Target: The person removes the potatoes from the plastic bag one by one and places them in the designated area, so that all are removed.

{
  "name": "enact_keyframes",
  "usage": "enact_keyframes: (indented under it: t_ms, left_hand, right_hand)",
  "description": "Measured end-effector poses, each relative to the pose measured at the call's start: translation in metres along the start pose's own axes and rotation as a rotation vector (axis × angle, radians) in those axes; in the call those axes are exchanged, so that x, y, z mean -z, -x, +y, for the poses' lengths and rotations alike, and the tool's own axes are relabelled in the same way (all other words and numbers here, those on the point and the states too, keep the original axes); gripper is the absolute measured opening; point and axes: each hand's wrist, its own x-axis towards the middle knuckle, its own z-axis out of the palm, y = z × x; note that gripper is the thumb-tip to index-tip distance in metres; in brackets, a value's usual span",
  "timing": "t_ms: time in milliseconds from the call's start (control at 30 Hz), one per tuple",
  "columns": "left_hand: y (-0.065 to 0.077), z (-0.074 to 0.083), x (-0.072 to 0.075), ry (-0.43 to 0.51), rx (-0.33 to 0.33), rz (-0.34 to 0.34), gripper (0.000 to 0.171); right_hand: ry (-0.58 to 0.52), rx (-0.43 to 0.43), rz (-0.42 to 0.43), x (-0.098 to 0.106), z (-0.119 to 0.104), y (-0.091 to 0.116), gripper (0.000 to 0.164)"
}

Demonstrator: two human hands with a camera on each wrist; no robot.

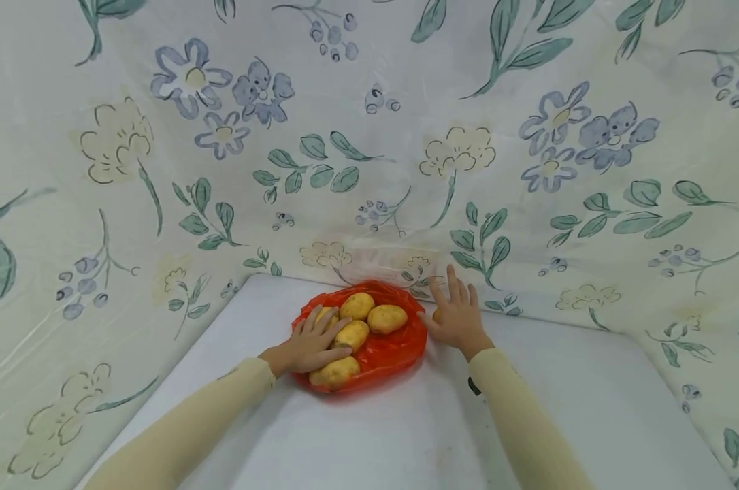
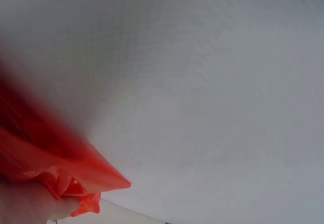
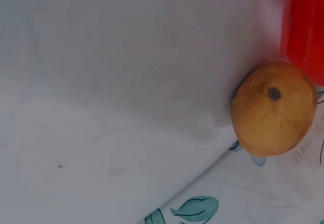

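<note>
A red plastic bag (image 1: 400, 350) lies spread open on the white table, with several yellow potatoes (image 1: 388, 318) on it. My left hand (image 1: 308, 348) rests over the potatoes on the bag's left side, fingers spread. In the left wrist view, part of that hand (image 2: 25, 203) shows beneath crumpled red plastic (image 2: 61, 168). Just right of the bag, my right hand (image 1: 458, 318) is held with its fingers spread. One potato (image 3: 275, 110) sits outside the bag, close to its edge; in the head view the right hand mostly hides it.
Floral sheeting (image 1: 369, 136) rises behind the white table (image 1: 369, 435) and along both sides. The bag is near the table's back edge. A small dark object (image 1: 474, 386) shows by the right wrist.
</note>
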Motion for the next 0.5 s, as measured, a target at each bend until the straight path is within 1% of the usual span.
enact_keyframes:
  t_ms: [167, 233, 333, 400, 500]
  left_hand:
    - [0.002, -0.002, -0.005, 0.004, 0.001, -0.006, 0.083]
    - [0.001, -0.003, -0.006, -0.001, 0.001, -0.004, 0.083]
    - [-0.001, -0.004, -0.005, -0.010, 0.005, -0.004, 0.082]
    - [-0.002, -0.003, -0.002, -0.011, 0.000, 0.009, 0.082]
    - [0.002, 0.001, -0.001, 0.002, 0.002, 0.010, 0.080]
  right_hand:
    - [0.014, 0.021, 0.003, -0.009, -0.006, -0.001, 0.082]
    - [-0.001, 0.032, 0.009, -0.010, -0.008, -0.002, 0.081]
    - [-0.020, 0.042, 0.002, -0.009, -0.011, -0.004, 0.082]
    - [-0.028, 0.048, 0.002, -0.007, -0.014, -0.006, 0.082]
    - [-0.018, 0.051, -0.009, -0.011, -0.016, -0.004, 0.082]
